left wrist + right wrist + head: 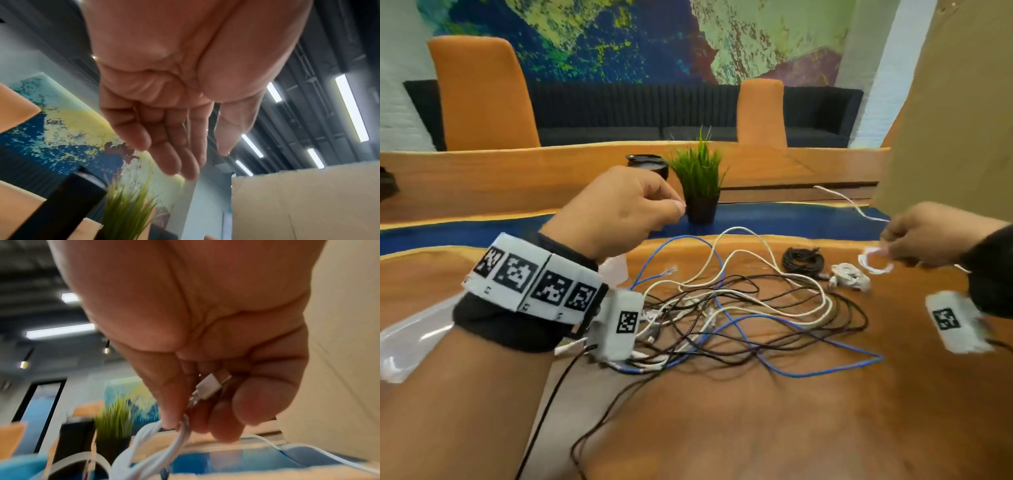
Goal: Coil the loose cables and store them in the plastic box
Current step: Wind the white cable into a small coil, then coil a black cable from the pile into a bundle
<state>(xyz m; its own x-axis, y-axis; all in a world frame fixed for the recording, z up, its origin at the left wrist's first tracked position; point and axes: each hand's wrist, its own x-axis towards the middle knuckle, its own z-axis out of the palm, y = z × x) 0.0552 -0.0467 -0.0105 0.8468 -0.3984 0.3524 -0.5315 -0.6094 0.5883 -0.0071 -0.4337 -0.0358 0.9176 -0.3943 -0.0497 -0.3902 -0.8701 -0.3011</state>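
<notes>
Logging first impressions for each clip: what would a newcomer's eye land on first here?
The tangle of loose cables, blue, white and black, sprawls over the middle of the wooden table. At the right, the right hand pinches a partly coiled white cable, its connector tucked in the fingers, while the left hand hovers above the pile holding nothing.

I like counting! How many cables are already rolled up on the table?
2: a black coil beside a white bundle, near the right hand. More may hide in the tangled pile.
</notes>
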